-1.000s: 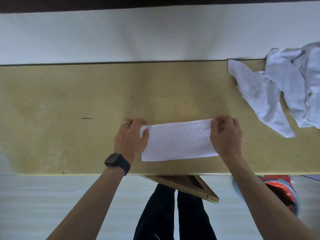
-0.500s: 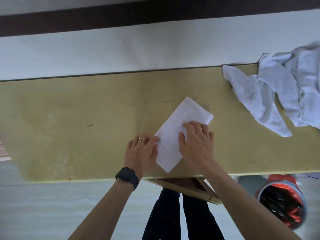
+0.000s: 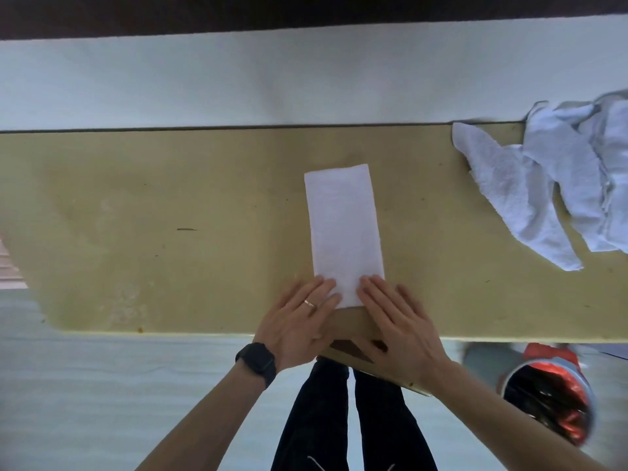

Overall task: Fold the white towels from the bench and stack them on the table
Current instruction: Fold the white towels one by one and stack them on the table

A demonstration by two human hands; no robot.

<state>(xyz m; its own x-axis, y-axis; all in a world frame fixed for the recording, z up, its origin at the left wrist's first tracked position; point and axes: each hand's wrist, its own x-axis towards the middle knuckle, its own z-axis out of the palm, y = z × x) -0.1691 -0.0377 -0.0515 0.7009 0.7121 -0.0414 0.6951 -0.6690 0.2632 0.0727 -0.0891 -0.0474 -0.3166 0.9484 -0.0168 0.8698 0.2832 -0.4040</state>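
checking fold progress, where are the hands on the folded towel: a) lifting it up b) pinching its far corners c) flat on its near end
c: the left hand and right hand rest straight-fingered on the near end of the towel, which lies flat.

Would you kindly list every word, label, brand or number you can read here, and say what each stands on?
There is no readable text in this view.
The folded towel, the loose towels and the yellow surface are plain, with no label showing.
The watch has a dark face that displays nothing.
The red-lined bin is too blurred to show any print.
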